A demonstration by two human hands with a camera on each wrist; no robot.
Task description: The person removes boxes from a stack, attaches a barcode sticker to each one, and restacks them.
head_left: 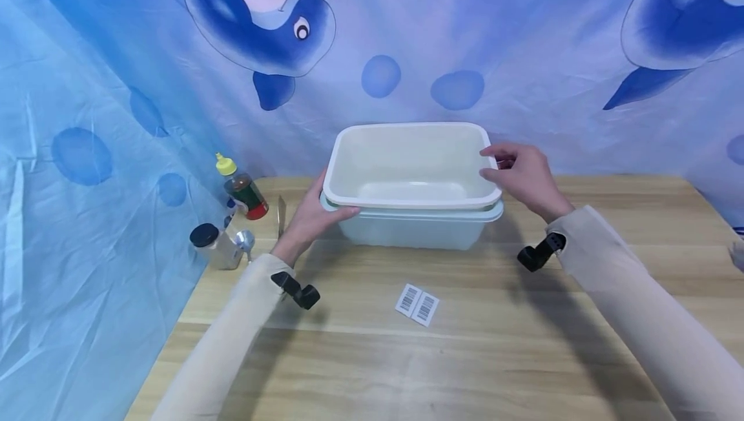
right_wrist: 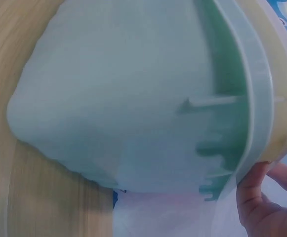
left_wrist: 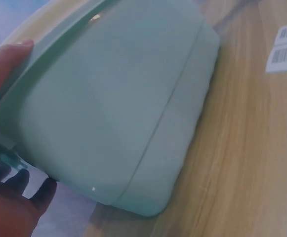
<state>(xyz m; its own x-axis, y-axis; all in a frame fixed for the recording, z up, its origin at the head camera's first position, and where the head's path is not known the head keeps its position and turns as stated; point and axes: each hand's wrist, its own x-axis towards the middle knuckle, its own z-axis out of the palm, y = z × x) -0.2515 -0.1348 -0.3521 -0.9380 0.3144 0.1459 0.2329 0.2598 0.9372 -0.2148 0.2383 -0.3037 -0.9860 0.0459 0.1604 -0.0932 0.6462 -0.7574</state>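
A white basin (head_left: 407, 163) sits nested inside a pale green basin (head_left: 415, 230) on the wooden table (head_left: 465, 356), tilted a little toward me. My left hand (head_left: 331, 205) grips the stack's left rim, thumb on the edge and fingers beneath. My right hand (head_left: 491, 163) grips the right rim. The left wrist view shows the green basin's underside (left_wrist: 118, 108), the left hand's thumb (left_wrist: 5, 64) on the rim and the fingers (left_wrist: 20, 182) below. In the right wrist view the green basin (right_wrist: 123, 94) and the white rim (right_wrist: 286, 98) appear, with the right hand (right_wrist: 262, 197) at the rim.
At the table's left edge stand a yellow-capped bottle (head_left: 243, 188), a black-lidded jar (head_left: 214, 245) and a small metal utensil (head_left: 245, 240). Two barcode labels (head_left: 417, 305) lie in front of the basins. A blue dolphin cloth (head_left: 116, 85) hangs behind and to the left.
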